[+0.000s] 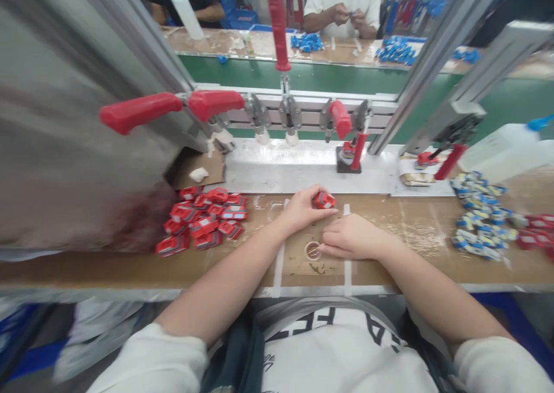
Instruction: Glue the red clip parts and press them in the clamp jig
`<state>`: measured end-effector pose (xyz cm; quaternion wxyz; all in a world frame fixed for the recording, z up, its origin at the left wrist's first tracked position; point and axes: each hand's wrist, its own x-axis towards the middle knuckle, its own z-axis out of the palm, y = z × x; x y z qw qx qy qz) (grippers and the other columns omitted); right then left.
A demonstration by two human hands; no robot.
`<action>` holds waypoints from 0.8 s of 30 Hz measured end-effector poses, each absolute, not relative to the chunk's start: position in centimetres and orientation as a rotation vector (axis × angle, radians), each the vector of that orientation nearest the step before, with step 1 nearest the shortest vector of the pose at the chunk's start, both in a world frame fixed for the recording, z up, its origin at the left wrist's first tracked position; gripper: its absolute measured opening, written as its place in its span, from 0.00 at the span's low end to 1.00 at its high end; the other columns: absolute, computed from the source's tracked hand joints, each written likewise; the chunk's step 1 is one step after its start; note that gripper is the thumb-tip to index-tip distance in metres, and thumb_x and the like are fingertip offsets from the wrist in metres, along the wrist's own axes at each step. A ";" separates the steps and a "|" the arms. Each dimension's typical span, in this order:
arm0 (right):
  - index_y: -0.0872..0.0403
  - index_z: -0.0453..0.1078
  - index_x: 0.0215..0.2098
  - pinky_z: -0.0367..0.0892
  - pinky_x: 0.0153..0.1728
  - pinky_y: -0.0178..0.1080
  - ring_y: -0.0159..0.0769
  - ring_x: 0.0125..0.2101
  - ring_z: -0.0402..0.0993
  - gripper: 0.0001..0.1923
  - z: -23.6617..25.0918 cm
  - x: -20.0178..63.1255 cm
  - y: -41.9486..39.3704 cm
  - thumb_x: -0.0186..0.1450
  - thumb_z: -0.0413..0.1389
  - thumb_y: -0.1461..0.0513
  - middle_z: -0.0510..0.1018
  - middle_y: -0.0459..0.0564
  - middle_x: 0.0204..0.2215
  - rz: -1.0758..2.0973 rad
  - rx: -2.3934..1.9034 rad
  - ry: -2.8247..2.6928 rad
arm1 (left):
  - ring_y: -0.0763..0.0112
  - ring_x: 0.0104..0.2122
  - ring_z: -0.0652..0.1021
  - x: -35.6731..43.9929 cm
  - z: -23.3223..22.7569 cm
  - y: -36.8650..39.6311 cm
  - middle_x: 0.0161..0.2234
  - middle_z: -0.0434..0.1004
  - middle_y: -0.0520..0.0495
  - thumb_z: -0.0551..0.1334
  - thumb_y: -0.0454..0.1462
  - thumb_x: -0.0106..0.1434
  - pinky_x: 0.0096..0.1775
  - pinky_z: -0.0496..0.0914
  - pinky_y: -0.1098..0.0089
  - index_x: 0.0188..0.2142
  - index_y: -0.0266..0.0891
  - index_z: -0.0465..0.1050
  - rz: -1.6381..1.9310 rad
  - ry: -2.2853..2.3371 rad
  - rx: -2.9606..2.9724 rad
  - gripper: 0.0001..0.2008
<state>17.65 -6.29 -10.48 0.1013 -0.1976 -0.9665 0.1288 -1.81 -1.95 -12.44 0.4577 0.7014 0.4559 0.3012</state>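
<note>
While a small red part (pixel 324 199) is pinched in the left hand (pixel 303 209), fingers closed round it just above the worktop (pixel 415 223), the right hand (pixel 352 237) is laid flat at about 4 o'clock from it, fingertips curled by a small round dish (pixel 313 250). Whether something thin is held in the right fingers cannot be told; a sliver seems to reach to the dish. The red part is kept at worktop centre, just short of the metal plate (pixel 303 171) at 12 o'clock. A heap of like red parts (pixel 203 217) is stacked at 9 o'clock, well apart; a pile of blue and yellow parts (pixel 478 214) is spread at 3 o'clock. Red-handled toggle clamps (pixel 346 127) are mounted along the rail beyond the plate.

For good work, the part is best gripped by its sides so that its upper face is left free, and the right wrist is best kept rested on the worktop for a steady dab. The dish is better left close, so reach is kept short.
</note>
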 end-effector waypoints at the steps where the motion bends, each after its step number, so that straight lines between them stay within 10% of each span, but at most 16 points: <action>1: 0.54 0.70 0.28 0.52 0.28 0.38 0.35 0.26 0.68 0.25 -10.0 17.9 -6.4 0.77 0.49 0.50 0.78 0.49 0.26 0.317 -0.649 -2.897 | 0.69 0.31 0.74 -1.9 -12.3 -1.9 0.31 0.78 0.53 0.74 0.50 0.54 0.36 0.67 0.70 0.41 0.40 0.75 0.726 1.120 1.738 0.21; 14: 0.53 0.81 0.41 0.60 0.35 0.39 0.44 0.44 0.77 0.14 -4.5 43.9 -4.8 0.72 0.54 0.56 0.82 0.57 0.46 -0.155 -2.603 -1.782 | 0.70 0.22 0.69 -1.7 -11.3 -2.3 0.24 0.69 0.57 0.62 0.55 0.65 0.29 0.63 0.70 0.45 0.44 0.66 0.735 1.085 1.525 0.21; 24: 0.56 0.79 0.43 0.65 0.45 0.40 0.46 0.45 0.76 0.14 -8.4 48.2 -4.9 0.63 0.61 0.56 0.82 0.57 0.44 0.140 -2.412 -1.611 | 0.73 0.22 0.62 -1.7 -12.1 -2.3 0.25 0.57 0.59 0.60 0.55 0.66 0.26 0.60 0.72 0.47 0.45 0.60 0.834 1.053 1.330 0.21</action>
